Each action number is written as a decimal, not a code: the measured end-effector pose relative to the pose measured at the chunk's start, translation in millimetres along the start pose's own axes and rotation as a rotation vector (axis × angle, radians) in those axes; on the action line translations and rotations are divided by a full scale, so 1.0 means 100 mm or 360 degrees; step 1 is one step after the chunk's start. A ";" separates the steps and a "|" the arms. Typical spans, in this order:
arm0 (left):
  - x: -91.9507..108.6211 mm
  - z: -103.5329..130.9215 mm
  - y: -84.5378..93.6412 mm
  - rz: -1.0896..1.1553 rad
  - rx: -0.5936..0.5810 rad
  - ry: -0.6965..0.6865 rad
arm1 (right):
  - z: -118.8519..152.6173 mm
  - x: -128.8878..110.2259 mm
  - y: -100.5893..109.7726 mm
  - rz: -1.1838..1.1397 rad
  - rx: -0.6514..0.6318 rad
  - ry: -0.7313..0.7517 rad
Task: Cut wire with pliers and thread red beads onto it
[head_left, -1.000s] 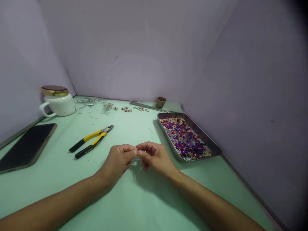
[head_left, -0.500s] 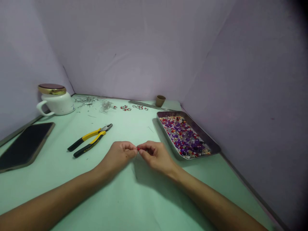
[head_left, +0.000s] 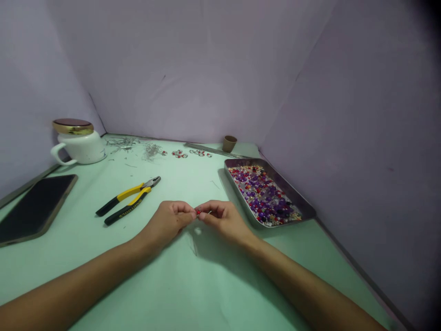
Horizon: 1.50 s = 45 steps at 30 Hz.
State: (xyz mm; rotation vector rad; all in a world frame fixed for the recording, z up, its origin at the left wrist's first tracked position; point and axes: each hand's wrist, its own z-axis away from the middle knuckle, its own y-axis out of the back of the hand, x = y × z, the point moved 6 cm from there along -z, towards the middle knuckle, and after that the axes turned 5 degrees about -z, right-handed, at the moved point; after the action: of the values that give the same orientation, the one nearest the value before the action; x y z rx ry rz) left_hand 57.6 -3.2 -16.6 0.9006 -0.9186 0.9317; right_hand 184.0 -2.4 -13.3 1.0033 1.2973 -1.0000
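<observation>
My left hand (head_left: 175, 219) and my right hand (head_left: 222, 219) meet fingertip to fingertip above the green table (head_left: 165, 285). Between them shows a small red bead (head_left: 198, 212), pinched at the thumbs and forefingers of both hands. A thin end of wire (head_left: 210, 212) pokes out by the right fingers. How the wire runs through the bead is hidden by the fingertips. To the left of my left hand lie pliers (head_left: 129, 197) with yellow and black handles, their jaws pointing away from me. A metal tray (head_left: 245, 202) of purple, red and pale beads stands right of my right hand.
At left are a dark phone (head_left: 37, 207) and a white mug (head_left: 82, 146) with a gold-rimmed lid. Wire scraps (head_left: 151, 151), red-beaded wire pieces (head_left: 179, 154), straight wires (head_left: 213, 151) and a small brown cup (head_left: 229, 143) line the back. Walls enclose the table.
My fingers have shifted slightly around the bead, and the wire end by my right fingers shows more clearly. The surrounding things lie as before.
</observation>
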 end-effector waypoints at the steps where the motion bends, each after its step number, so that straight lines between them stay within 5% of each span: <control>1: 0.00 0.00 0.00 -0.0013 0.0003 -0.0003 | 0.00 0.01 0.00 -0.0065 -0.0011 -0.0031; 14: -0.01 0.00 -0.01 -0.0016 0.0009 -0.0003 | 0.00 -0.01 0.00 -0.0080 0.0001 -0.0073; 27: 0.01 0.00 -0.01 0.0018 -0.0013 -0.0088 | 0.03 -0.05 0.01 0.0380 0.0079 0.0221; 45: 0.05 0.04 -0.02 0.0024 -0.0001 -0.0121 | 0.04 -0.10 0.04 0.0062 0.0127 0.0024</control>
State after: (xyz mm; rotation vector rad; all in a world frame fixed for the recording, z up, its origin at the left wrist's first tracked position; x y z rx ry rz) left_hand 59.9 -6.4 -10.9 0.9353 -0.9916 0.9149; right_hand 188.9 -5.3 -3.6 1.0947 1.2534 -1.0227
